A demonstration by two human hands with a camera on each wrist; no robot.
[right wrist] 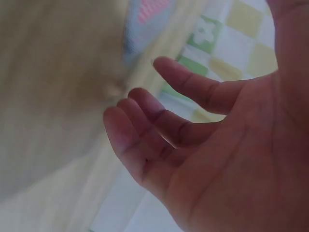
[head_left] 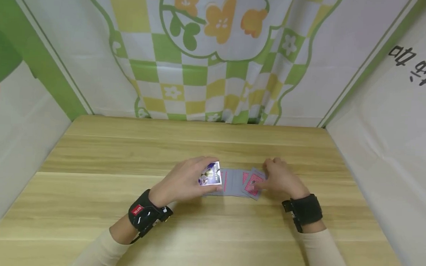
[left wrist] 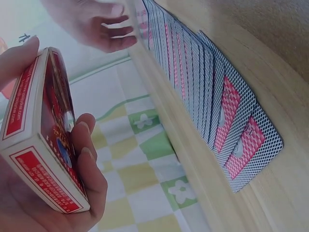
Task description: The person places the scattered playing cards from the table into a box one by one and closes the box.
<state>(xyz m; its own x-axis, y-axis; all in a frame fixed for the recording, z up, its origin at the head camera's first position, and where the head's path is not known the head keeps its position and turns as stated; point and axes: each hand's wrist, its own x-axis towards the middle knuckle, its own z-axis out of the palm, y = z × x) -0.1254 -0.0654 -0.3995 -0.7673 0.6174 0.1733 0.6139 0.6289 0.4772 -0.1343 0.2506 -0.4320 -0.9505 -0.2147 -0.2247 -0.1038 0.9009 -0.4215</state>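
Observation:
My left hand (head_left: 184, 182) grips a playing-card box (head_left: 210, 174), fingers and thumb on its opposite sides. In the left wrist view the box (left wrist: 46, 140) is white-edged with red printed panels; what is inside it is hidden. A row of overlapping playing cards (head_left: 234, 183) lies face down on the table, its left part hidden by the left hand. The backs are grey with some red patches. At the row's right end my right hand (head_left: 284, 181) hovers beside a skewed card (head_left: 254, 184). Its fingers (right wrist: 166, 118) are bent loosely with nothing between them.
The cards lie on a light wooden table (head_left: 102, 184). Behind its far edge hangs a green and yellow checked curtain (head_left: 201, 77). White cloth walls with green strips (head_left: 50, 57) stand to the left and right.

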